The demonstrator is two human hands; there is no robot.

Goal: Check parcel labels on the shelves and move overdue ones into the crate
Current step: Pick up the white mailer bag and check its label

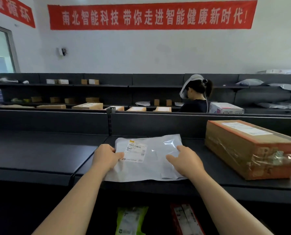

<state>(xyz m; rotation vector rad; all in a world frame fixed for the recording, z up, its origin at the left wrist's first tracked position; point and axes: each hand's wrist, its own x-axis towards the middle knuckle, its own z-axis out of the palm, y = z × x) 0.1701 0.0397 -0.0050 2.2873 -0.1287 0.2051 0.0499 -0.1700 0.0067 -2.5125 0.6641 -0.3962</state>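
Observation:
A flat grey plastic mailer (151, 160) lies on the dark top shelf (39, 155) in front of me, its white label (135, 150) facing up near its left side. My left hand (105, 156) pinches the mailer's left edge beside the label, thumb on top. My right hand (186, 160) rests on the mailer's right half with fingers spread and relaxed. No crate is in view.
A long taped cardboard box (250, 148) lies on the shelf to the right. On the shelf below lie a green parcel (131, 219) and a red one (185, 219). A person (197, 97) stands beyond the shelf divider. Far shelves hold several boxes.

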